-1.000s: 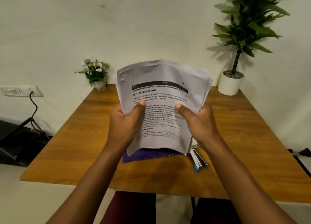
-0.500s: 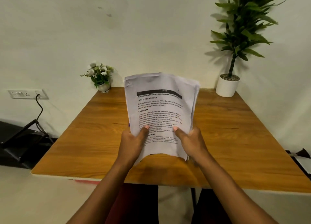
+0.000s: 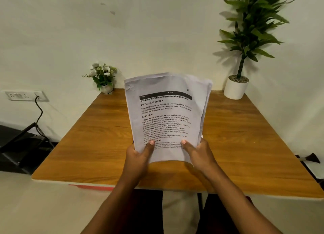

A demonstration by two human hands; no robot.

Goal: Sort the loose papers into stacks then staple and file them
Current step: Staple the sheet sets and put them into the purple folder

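Change: A second ago both thumbs pressed the middle of the top page. They now sit near its lower edge, so more of the stack stands above the hands. Half a second ago the hold looked much as it does now.
Papers (image 3: 166, 114): A stack of printed sheets, held in the air over the near middle of the table, between the two hands.
Direction: The long axis runs upward and leans away towards the far wall. The printed face is towards the viewer with the heading at the top, and the upper right corners fan and curl back.
Left hand (image 3: 138, 156): Grips the lower left of the stack, thumb on the front page, fingers hidden behind.
Right hand (image 3: 199, 154): Grips the lower right the same way.
Table (image 3: 87, 146): Brown wood with visible grain.
Room: A pale wall (image 3: 157, 31). A small pot of white flowers (image 3: 103, 79) stands at the table's far left corner and a tall green plant (image 3: 245, 40) in a white pot at the far right. A wall socket (image 3: 26, 96) with a black cable (image 3: 39, 114) is on the left.
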